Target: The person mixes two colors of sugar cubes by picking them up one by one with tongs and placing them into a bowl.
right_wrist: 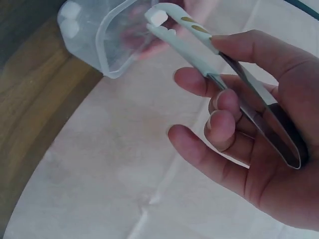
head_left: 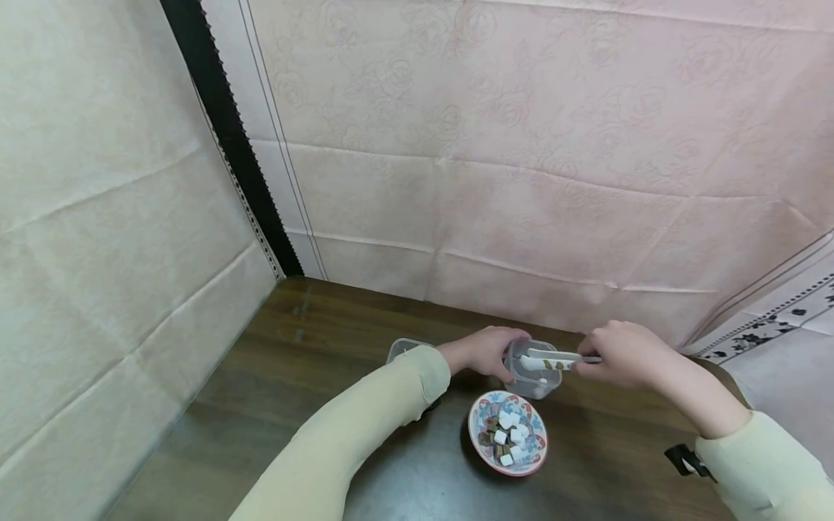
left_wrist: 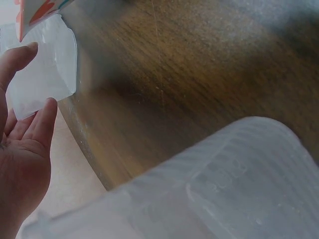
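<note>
My left hand (head_left: 489, 349) grips one side of a clear plastic container (head_left: 536, 391), its thumb and fingers around the wall in the left wrist view. My right hand (head_left: 622, 353) holds tongs (head_left: 554, 360) with pale tips and metal arms. Between those tips a small white cube (right_wrist: 159, 18) is pinched, right at the container's mouth. A couple of other white cubes (right_wrist: 70, 28) lie inside the container. Nearer to me stands a patterned bowl (head_left: 481, 414) with several white and brown cubes in it.
A second clear container (head_left: 404, 346) stands left of the held one, partly hidden by my left sleeve (head_left: 371, 405). All of this is on a dark wooden table (head_left: 274, 405). Pale cloth (head_left: 521, 181) hangs behind the table and at its sides.
</note>
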Demonstrator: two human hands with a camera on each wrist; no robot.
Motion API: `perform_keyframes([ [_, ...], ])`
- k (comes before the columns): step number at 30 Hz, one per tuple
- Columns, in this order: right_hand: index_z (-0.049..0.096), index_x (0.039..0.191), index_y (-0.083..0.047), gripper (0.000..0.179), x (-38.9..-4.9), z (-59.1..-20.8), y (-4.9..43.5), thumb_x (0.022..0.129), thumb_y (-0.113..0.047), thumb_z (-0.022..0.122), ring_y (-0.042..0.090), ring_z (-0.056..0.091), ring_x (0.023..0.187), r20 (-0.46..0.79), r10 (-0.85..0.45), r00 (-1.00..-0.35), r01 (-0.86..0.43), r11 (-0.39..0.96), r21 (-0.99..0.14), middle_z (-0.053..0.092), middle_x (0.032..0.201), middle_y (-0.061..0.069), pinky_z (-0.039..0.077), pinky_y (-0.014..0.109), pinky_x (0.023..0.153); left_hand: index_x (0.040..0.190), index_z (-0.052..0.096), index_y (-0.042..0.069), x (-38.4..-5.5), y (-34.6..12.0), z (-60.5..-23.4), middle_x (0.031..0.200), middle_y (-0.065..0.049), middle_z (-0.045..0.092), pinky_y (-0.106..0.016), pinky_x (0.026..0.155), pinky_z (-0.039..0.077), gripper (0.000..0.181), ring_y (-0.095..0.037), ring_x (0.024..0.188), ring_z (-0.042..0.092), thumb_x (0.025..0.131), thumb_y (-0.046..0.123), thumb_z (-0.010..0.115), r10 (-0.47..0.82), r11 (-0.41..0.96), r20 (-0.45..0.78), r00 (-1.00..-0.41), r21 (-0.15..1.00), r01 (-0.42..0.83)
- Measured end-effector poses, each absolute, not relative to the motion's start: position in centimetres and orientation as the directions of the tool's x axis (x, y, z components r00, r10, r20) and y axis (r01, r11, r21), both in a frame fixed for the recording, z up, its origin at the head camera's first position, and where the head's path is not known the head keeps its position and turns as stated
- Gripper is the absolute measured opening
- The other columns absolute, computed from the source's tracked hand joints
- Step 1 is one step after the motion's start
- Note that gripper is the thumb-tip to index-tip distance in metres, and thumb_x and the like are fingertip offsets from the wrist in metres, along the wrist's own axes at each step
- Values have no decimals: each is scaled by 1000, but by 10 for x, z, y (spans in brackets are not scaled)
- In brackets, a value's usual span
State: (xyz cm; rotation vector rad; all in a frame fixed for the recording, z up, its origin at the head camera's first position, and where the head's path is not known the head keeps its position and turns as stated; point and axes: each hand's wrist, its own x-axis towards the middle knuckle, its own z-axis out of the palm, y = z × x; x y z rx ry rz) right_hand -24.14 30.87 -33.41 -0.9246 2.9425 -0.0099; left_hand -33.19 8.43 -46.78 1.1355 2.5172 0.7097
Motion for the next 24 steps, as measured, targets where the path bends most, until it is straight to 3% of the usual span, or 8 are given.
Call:
perform_keyframes([
  [7, 71, 76, -30, 18, -219, -331, 312, 89, -25, 81, -2, 36, 59, -19, -608, -794, -606, 793, -66, 48, 67, -22, 32, 24, 52, 157, 50, 10, -332, 84, -467, 151, -4, 60, -18, 103, 47, 84, -11, 126, 58, 86, 24, 92, 767, 558, -50, -640, 544, 627],
  [15, 67, 74, -34, 24, -204, -336, 307, 88, -24, 83, -5, 38, 64, 26, -708, -706, -707, 701, -93, 48, 73, -27, 35, 23, 57, 158, 49, 10, -330, 83, -463, 152, -5, 59, -18, 102, 48, 84, -13, 127, 59, 87, 25, 91, 766, 562, -60, -640, 547, 621],
  [24, 66, 74, -35, 24, -196, -353, 295, 86, -24, 84, -7, 36, 63, 58, -748, -661, -748, 651, -127, 44, 70, -26, 32, 20, 54, 156, 51, 11, -333, 83, -467, 146, -4, 62, -18, 99, 49, 83, -11, 121, 60, 85, 23, 93, 766, 553, -51, -641, 561, 616],
])
